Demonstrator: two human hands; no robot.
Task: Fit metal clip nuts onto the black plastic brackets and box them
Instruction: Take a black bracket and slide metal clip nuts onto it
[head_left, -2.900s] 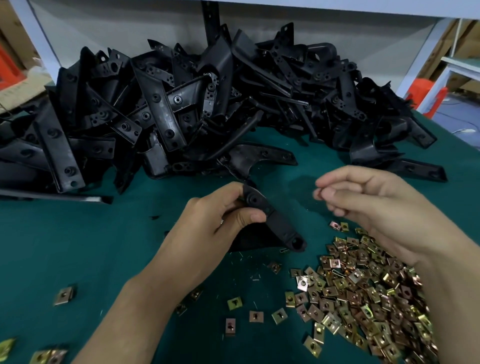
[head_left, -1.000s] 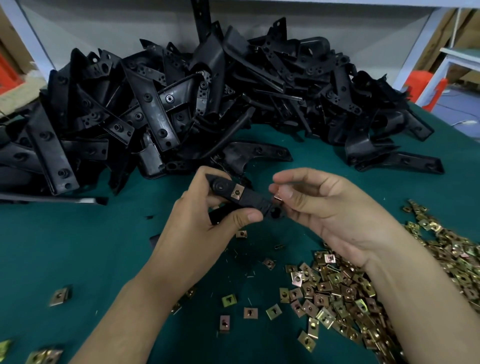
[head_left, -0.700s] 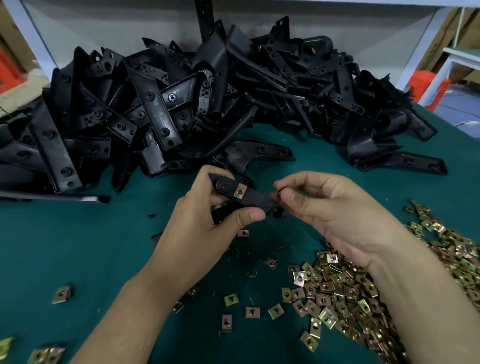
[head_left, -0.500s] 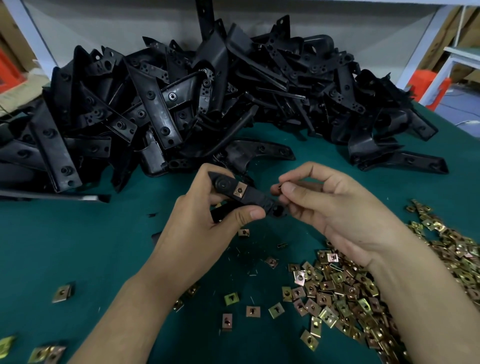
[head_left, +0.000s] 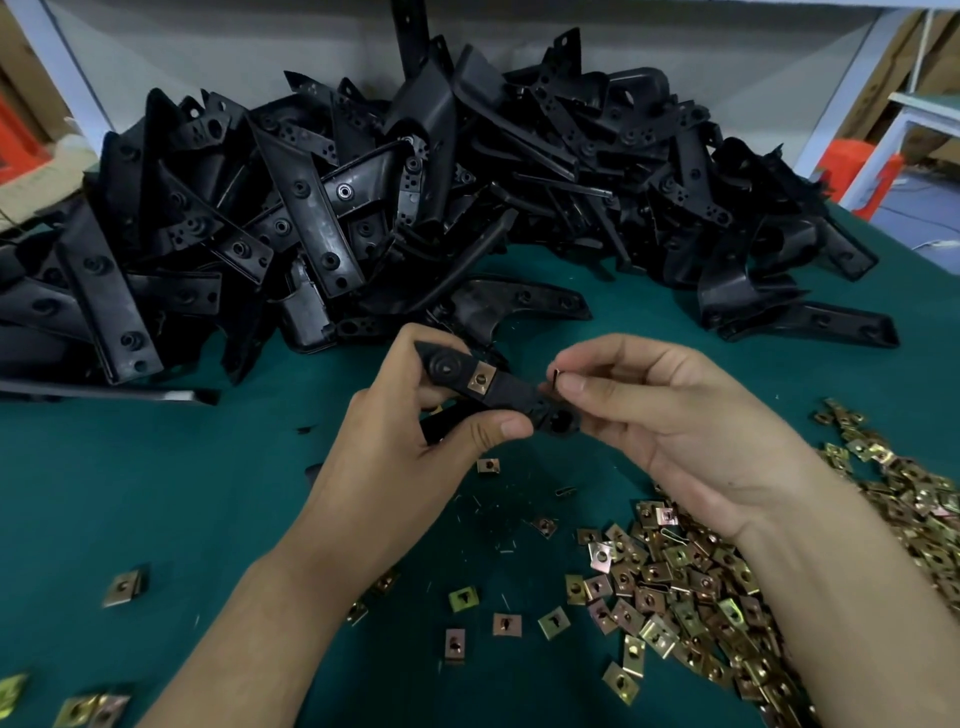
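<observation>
One clip nut (head_left: 480, 382) is seated on the bracket (head_left: 511, 395) gripped in the left hand (head_left: 395, 457). A second clip (head_left: 555, 375) is pinched by the right hand (head_left: 691, 421) beside its free end. The heap of brackets (head_left: 415, 208) is judged unfitted; no box is seen.

**A:** What is the right hand (head_left: 675, 415) pinching?

**B:** A small piece (head_left: 555, 375), mostly hidden in its grip and too small to identify. The left hand (head_left: 395, 457) covers the lower half of the bracket (head_left: 511, 392). The clip-nut heap (head_left: 727, 597) runs off the right edge.

Bracket pile (head_left: 415, 208) behind hands; clip nuts (head_left: 701, 597) right-front on table (head_left: 130, 493).
</observation>
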